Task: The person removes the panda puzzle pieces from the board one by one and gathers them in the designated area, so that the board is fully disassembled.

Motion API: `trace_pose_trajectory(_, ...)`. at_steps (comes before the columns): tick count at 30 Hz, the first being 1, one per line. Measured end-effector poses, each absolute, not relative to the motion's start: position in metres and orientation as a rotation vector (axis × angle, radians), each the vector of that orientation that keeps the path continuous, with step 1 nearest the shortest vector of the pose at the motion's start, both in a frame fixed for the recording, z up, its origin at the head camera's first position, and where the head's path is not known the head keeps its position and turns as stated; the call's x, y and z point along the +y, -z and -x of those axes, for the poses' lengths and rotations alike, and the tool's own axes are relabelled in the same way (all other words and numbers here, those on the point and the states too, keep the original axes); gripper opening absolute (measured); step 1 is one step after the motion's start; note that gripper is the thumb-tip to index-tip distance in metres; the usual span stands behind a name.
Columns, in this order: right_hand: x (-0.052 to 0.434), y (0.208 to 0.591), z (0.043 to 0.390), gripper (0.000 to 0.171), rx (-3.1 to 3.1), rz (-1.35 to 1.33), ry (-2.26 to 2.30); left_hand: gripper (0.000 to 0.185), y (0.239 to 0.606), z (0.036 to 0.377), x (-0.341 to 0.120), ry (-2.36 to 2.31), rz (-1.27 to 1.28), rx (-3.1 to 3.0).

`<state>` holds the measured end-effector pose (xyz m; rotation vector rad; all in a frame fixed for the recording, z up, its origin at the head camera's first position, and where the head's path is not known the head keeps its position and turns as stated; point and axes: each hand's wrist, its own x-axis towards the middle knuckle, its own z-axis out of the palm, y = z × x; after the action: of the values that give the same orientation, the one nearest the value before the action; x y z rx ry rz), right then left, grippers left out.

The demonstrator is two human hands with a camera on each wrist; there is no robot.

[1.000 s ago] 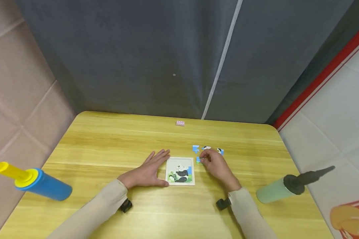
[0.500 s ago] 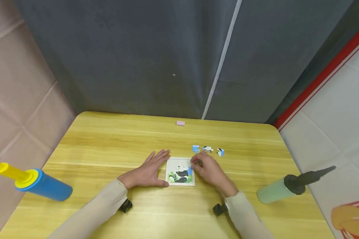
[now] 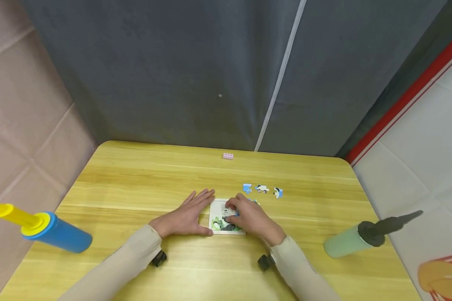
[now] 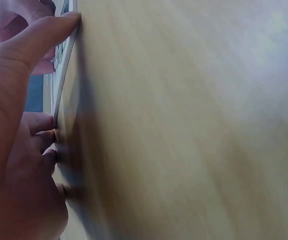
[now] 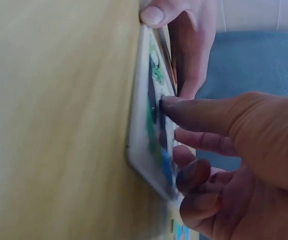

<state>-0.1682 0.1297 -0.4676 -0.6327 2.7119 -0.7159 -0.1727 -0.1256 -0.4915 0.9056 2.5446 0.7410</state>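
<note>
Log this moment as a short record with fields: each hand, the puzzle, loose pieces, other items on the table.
left hand: lies flat on the table, fingers straight, thumb against the puzzle tray's left edge
right hand: over the puzzle tray, fingers pressing on the picture
puzzle tray: flat, panda picture partly filled
loose pieces: three in a row beyond the tray
other items: blue and yellow pump left, green pump right, pink brick far edge

Green-and-blue panda puzzle board [image 3: 221, 224]

Three loose puzzle pieces [image 3: 262, 189], two pumps [image 3: 56, 236]
</note>
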Motion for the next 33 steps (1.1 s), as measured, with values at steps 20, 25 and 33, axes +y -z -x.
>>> trace_pose_trajectory(20, 0.119, 0.461, 0.183, 0.030, 2.601, 0.626, 0.774, 0.112, 0.485, 0.175, -0.128, -0.618, -0.932, 2.582)
trace_pose_trajectory(25, 0.122, 0.463, 0.182, 0.032, 2.588, 0.656, 0.834, 0.111, 0.483, 0.175, -0.127, -0.619, -0.932, 2.575)
trace_pose_trajectory(33, 0.124, 0.465, 0.178, 0.013, 2.589, 0.690, 0.913, 0.111, 0.481, 0.175, -0.125, -0.615, -0.918, 2.573)
